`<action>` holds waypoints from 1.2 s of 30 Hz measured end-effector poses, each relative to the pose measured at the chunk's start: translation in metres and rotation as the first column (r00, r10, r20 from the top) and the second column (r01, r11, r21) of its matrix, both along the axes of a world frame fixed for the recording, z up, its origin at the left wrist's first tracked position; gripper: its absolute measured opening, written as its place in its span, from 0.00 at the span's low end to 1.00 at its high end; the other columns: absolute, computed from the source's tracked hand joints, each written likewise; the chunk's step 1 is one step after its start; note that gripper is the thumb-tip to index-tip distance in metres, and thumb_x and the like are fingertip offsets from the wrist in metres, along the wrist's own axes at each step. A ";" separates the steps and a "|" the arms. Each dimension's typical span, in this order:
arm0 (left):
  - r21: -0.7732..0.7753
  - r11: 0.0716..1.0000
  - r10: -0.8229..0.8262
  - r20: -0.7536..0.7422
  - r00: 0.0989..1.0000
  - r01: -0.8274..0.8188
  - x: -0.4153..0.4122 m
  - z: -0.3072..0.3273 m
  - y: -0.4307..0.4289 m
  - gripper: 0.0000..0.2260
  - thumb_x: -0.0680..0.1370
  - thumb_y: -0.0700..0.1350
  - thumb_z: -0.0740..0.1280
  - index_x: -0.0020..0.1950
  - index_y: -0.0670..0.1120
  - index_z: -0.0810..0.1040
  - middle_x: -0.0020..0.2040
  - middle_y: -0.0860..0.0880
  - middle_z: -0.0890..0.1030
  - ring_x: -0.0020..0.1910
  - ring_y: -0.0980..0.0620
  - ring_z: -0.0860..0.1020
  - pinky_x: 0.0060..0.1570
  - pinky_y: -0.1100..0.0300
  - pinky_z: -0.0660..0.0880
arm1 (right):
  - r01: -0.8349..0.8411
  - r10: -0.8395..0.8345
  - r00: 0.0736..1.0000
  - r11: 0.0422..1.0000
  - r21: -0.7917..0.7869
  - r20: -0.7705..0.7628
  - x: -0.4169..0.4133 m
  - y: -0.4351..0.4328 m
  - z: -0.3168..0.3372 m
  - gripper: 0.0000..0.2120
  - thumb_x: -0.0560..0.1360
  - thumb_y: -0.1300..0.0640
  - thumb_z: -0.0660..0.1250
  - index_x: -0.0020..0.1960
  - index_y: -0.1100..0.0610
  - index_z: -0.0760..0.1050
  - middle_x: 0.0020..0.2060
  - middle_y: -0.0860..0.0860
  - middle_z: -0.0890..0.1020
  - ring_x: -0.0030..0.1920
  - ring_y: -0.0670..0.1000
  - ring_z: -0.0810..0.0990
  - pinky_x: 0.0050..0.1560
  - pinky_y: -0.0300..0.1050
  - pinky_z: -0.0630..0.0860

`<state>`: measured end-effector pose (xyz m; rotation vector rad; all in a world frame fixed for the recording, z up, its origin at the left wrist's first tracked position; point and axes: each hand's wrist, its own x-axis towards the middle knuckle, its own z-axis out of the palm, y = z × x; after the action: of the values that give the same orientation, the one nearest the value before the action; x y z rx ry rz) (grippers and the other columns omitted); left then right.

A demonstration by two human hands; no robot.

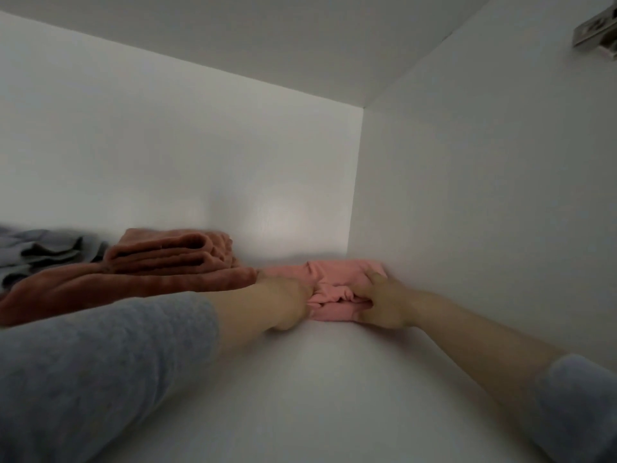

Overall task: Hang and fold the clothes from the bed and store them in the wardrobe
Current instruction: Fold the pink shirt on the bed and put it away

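A folded pink garment lies on the white wardrobe shelf, pushed into the back right corner against the side wall. My left hand grips its left front edge with the fingers curled into the cloth. On the garment's right side rests my right hand, thumb on top and fingers tucked into the front fold. Both forearms reach in from the front, with grey sleeves pushed up.
A stack of folded rust-brown towels sits just left of the pink garment. Grey folded cloth lies further left. The wardrobe's right wall stands close, with a metal hinge at the top right.
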<state>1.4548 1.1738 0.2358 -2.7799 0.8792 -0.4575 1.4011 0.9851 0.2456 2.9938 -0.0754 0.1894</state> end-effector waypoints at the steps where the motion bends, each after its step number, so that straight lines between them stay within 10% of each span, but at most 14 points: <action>1: -0.003 1.000 0.002 -0.003 1.000 -0.002 0.006 0.001 0.000 0.25 0.82 0.57 0.54 0.78 0.53 0.56 0.76 0.45 0.64 0.73 0.43 0.65 0.68 0.46 0.62 | -0.008 0.008 1.000 1.000 -0.003 0.001 0.008 -0.001 0.000 0.32 0.79 0.42 0.60 0.79 0.42 0.51 0.79 0.56 0.41 0.79 0.61 0.48 0.77 0.53 0.52; 20: -0.201 0.979 -0.035 -0.061 0.998 0.022 0.072 -0.008 -0.003 0.31 0.80 0.58 0.58 0.79 0.52 0.50 0.76 0.45 0.64 0.73 0.44 0.65 0.71 0.50 0.63 | -0.079 0.077 0.990 0.997 0.014 0.117 0.083 -0.012 -0.008 0.29 0.80 0.44 0.59 0.78 0.45 0.55 0.79 0.59 0.46 0.78 0.62 0.46 0.78 0.52 0.47; 28: -0.277 0.937 -0.193 0.099 0.976 0.213 0.013 0.023 0.010 0.19 0.77 0.52 0.66 0.65 0.45 0.72 0.62 0.43 0.76 0.59 0.45 0.75 0.49 0.61 0.68 | -0.061 0.010 0.973 0.975 0.215 0.229 0.014 0.007 0.027 0.34 0.80 0.47 0.62 0.80 0.51 0.50 0.79 0.58 0.49 0.79 0.57 0.51 0.77 0.48 0.53; 36: -0.420 0.817 -0.359 0.163 0.919 0.394 -0.073 0.044 0.050 0.20 0.76 0.54 0.67 0.64 0.46 0.74 0.60 0.47 0.77 0.57 0.49 0.75 0.56 0.58 0.72 | 0.005 -0.124 0.906 0.959 0.282 0.404 -0.119 0.034 0.041 0.31 0.79 0.50 0.65 0.78 0.53 0.57 0.72 0.56 0.69 0.70 0.55 0.70 0.67 0.42 0.65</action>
<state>1.3822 1.2237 0.2800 -2.9456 1.4862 -0.9325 1.2826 1.0188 0.2871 3.1560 -0.2677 0.8830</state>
